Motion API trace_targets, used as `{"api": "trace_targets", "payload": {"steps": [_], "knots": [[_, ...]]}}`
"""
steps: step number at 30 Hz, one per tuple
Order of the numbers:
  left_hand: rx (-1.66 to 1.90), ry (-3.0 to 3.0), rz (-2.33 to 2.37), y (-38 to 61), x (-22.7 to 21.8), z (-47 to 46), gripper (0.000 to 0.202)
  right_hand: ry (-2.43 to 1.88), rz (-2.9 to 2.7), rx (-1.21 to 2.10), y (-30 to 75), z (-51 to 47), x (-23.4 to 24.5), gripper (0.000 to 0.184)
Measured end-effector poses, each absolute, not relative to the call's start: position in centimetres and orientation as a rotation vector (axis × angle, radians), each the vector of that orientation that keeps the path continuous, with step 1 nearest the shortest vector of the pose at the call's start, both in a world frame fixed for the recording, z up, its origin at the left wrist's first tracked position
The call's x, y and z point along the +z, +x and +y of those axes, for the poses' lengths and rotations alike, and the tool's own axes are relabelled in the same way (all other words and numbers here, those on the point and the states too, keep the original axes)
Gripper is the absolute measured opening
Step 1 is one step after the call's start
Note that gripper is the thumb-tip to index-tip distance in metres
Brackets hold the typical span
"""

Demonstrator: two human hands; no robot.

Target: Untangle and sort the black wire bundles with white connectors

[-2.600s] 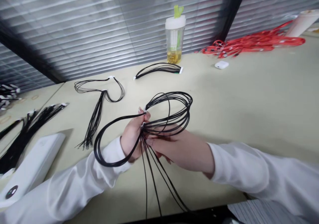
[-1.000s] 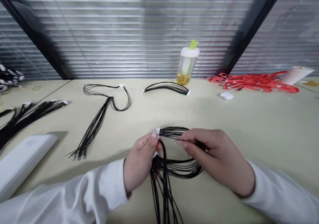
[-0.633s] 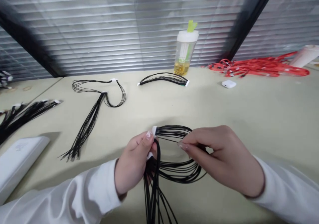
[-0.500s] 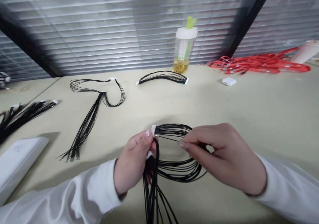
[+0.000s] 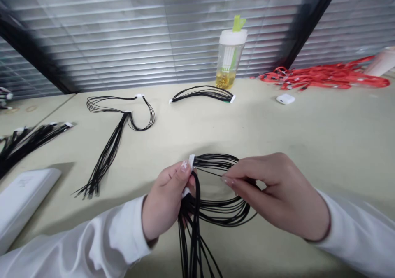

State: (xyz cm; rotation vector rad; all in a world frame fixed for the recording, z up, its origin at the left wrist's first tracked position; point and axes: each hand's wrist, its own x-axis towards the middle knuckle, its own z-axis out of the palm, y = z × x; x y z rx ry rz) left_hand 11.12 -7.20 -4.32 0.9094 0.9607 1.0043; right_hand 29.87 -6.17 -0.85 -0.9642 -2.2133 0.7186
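Note:
My left hand (image 5: 168, 197) is closed around the white connector (image 5: 191, 161) of a black wire harness (image 5: 228, 219), with the thumb pressing on the connector's face. A second white connector (image 5: 185, 192) of the harness shows just under the thumb, partly hidden by the fingers. Black wires loop out to the right between the two connectors, and loose strands hang down toward the bottom edge. My right hand (image 5: 274, 193) pinches a single thin black wire (image 5: 211, 172) between thumb and forefinger. Its other fingers curl over the wire loop and hide part of it.
Behind lie a black harness with a branching tail (image 5: 112, 142) and a short black harness (image 5: 203, 92). A bottle (image 5: 230, 59), a white earphone case (image 5: 285, 99) and red lanyards (image 5: 324, 75) stand farther back. More harnesses (image 5: 33, 144) and a white box (image 5: 27, 199) are at left.
Both hands keep their grips and have barely moved. The wires hanging below my left hand have shifted slightly to the right, and the view has tilted a little.

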Motion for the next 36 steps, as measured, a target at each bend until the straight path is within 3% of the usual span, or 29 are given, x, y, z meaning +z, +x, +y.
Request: {"api": "trace_targets", "payload": {"steps": [20,27,29,32,36], "knots": [[1.003,1.074,1.064,11.5,-4.4,-7.6,0.038,-1.064,-2.461,0.431,28.6,-6.6,-1.7,0.018],[1.071,0.776,1.053,11.7,-3.9,-7.3,0.036,-0.957,-2.143,-0.033,29.6,-7.3,1.0,0.007],[1.09,0.704,1.08,11.7,-3.9,-7.3,0.035,-0.963,-2.194,0.082,29.5,-8.4,1.7,0.011],[1.113,0.699,1.136,11.6,-4.1,-7.4,0.033,-1.025,-2.366,0.586,28.9,-9.7,1.5,0.03],[1.191,0.735,1.139,11.8,-4.4,-7.6,0.031,-1.212,-2.415,0.862,27.7,-9.8,-0.3,0.025]]}}
